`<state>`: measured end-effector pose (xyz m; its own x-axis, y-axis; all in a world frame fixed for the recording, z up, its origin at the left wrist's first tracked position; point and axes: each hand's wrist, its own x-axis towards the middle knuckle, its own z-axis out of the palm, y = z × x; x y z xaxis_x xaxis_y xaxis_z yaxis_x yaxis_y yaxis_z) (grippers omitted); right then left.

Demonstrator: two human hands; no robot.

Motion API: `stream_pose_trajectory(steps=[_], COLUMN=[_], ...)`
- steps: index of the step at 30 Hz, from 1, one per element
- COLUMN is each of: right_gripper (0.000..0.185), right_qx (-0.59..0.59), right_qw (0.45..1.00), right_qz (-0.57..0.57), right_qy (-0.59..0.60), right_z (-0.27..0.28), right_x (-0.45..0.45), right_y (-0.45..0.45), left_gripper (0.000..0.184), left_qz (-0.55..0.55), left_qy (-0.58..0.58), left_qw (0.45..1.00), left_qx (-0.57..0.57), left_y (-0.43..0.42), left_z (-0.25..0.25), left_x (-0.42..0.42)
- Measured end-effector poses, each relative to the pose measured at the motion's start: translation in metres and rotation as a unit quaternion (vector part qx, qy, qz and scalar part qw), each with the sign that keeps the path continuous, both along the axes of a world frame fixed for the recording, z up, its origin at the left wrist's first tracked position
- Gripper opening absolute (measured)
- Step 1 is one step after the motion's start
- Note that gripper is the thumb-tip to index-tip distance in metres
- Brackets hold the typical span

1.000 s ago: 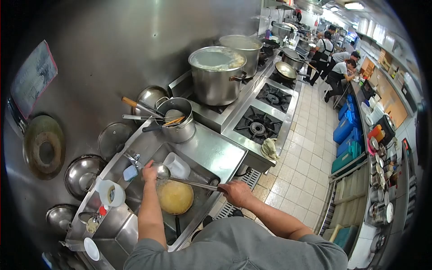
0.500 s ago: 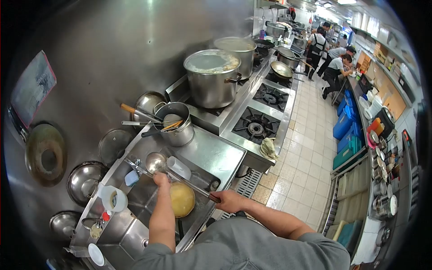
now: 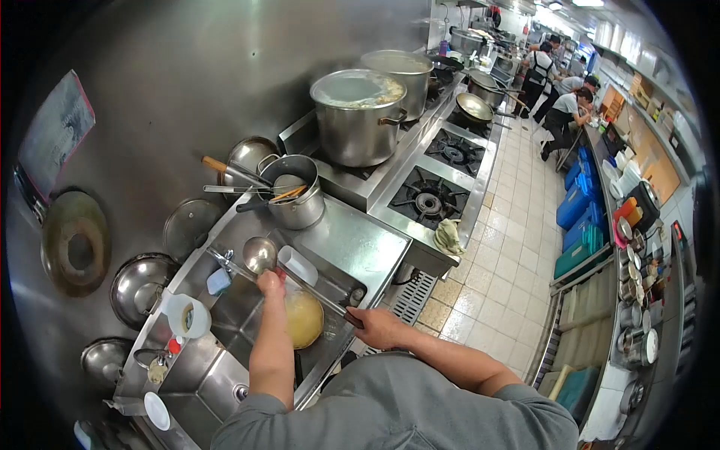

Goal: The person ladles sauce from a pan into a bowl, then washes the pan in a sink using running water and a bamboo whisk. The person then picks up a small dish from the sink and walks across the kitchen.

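My right hand [image 3: 377, 328] is closed round the handle end of a long metal ladle [image 3: 259, 255], whose bowl is raised over the sink [image 3: 244, 326]. My left hand [image 3: 271, 284] is closed close to the ladle's neck and the end of the faucet spout [image 3: 234, 265]; its fingers are mostly hidden. Below the ladle's handle, a round pan with yellowish contents [image 3: 304, 321] rests in the sink. Beside the ladle bowl lies a translucent white container [image 3: 298, 265]. A blue sponge [image 3: 218, 281] is left of the faucet.
A pot holding utensils [image 3: 298, 208] stands on the steel counter beyond the sink. Large stockpots [image 3: 360, 124] sit by the gas burners [image 3: 427, 202]. A white tub [image 3: 187, 316] is on the sink's left ledge. Other people [image 3: 562, 116] work far down the tiled aisle.
My right hand has moved slightly left and up with the ladle's handle, and the ladle bowl has risen a little in view. The whole view has shifted slightly.
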<state>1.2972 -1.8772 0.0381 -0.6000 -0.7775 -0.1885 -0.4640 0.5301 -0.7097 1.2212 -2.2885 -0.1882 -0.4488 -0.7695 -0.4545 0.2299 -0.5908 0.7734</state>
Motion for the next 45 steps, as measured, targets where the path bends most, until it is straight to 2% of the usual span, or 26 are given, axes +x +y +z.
stream_pose_trajectory(steps=[3,5,6,9,11,13,14,15,17,19,21,22,23,25,29,31,33,34,35,36,37,38,39,41,44,45], right_gripper=[0.056,0.06,0.06,0.06,0.06,0.055,0.057,0.057,0.06,0.061,0.062,0.062,0.063,0.064,0.062,0.061,0.056,0.054,0.052,0.052,0.051,0.051,0.05,0.051,0.052,0.054], right_qx=[0.013,0.023,0.023,0.042,0.063,0.042,0.045,0.054,-0.021,0.007,-0.016,-0.016,0.005,0.027,0.05,0.056,0.03,0.011,-0.009,0.017,0.041,0.034,0.027,0.034,0.027,0.009], right_qw=[1.0,1.0,1.0,0.999,0.998,0.999,0.998,0.999,0.999,1.0,0.999,0.999,0.999,0.999,0.998,0.998,0.999,1.0,1.0,1.0,0.999,0.999,1.0,0.999,0.999,1.0], right_qz=[-0.014,-0.014,-0.017,-0.023,-0.02,-0.032,-0.033,-0.008,-0.039,-0.02,-0.033,-0.032,-0.033,-0.035,-0.029,-0.036,-0.009,-0.002,-0.003,0.002,0.011,-0.004,-0.009,-0.025,-0.016,-0.009], right_qy=[-0.002,-0.006,0.004,0.016,0.014,0.008,0.005,-0.001,-0.019,-0.009,0.002,0.002,-0.002,-0.006,0.001,-0.004,-0.019,-0.011,0.003,0.005,0.002,-0.003,-0.013,-0.007,-0.015,-0.022], right_z=[0.002,0.005,0.01,0.028,0.031,0.027,0.023,0.017,0.007,0.009,0.01,0.014,0.021,0.025,0.027,0.026,0.018,0.009,0.004,0.02,0.035,0.039,0.039,0.03,0.001,-0.001], right_x=[0.001,0.004,0.006,0.014,0.013,0.008,0.007,0.007,0.008,0.01,0.014,0.014,0.012,0.01,0.009,0.016,0.018,0.02,0.019,0.017,0.014,0.011,0.01,0.008,0.006,0.005], right_y=[0.004,0.009,0.009,0.011,0.011,0.013,0.014,0.017,0.02,0.018,0.017,0.018,0.019,0.02,0.02,0.019,0.018,0.02,0.022,0.021,0.019,0.018,0.017,0.013,0.017,0.019], left_gripper=[0.027,0.031,0.038,0.041,0.04,0.028,0.027,0.027,0.026,0.031,0.042,0.05,0.05,0.044,0.036,0.026,0.027,0.035,0.046,0.053,0.051,0.04,0.026,0.018,0.019,0.019], left_qz=[-0.018,-0.026,-0.03,0.007,0.004,-0.072,-0.112,-0.085,-0.05,-0.019,-0.058,-0.077,-0.077,-0.108,-0.124,-0.029,0.025,0.024,0.033,-0.029,0.037,-0.046,-0.05,-0.135,-0.176,-0.178], left_qy=[0.005,-0.062,-0.139,-0.164,-0.121,0.014,0.057,0.071,-0.092,-0.074,-0.147,-0.113,-0.112,-0.001,0.052,-0.163,-0.293,-0.18,-0.051,0.013,0.0,0.038,-0.04,0.031,-0.003,-0.004], left_qw=[0.999,0.996,0.984,0.986,0.992,0.997,0.992,0.992,0.981,0.986,0.978,0.987,0.987,0.994,0.987,0.964,0.908,0.959,0.986,0.998,0.998,0.997,0.997,0.982,0.975,0.975], left_qx=[0.032,-0.051,-0.11,-0.035,0.036,-0.037,-0.021,-0.065,-0.165,-0.152,-0.136,-0.083,-0.083,-0.006,-0.087,-0.206,-0.299,-0.219,-0.154,-0.047,0.041,0.039,0.039,0.127,0.135,0.135], left_y=[0.001,0.003,0.006,0.03,0.021,0.019,0.024,0.025,0.014,-0.001,0.003,0.006,0.006,0.007,0.012,-0.008,-0.039,-0.039,-0.015,-0.01,0.013,-0.003,0.018,0.018,-0.01,-0.009], left_z=[0.014,0.042,0.058,0.094,0.061,0.02,0.029,0.036,0.05,0.045,0.071,0.076,0.073,0.053,0.019,0.01,-0.013,-0.026,0.003,0.02,0.044,0.007,0.024,0.004,-0.016,-0.004], left_x=[0.005,0.012,0.016,0.029,0.019,0.017,0.02,0.021,0.025,0.027,0.03,0.031,0.032,0.033,0.036,0.035,0.032,0.034,0.038,0.041,0.038,0.036,0.037,0.038,0.033,0.034])
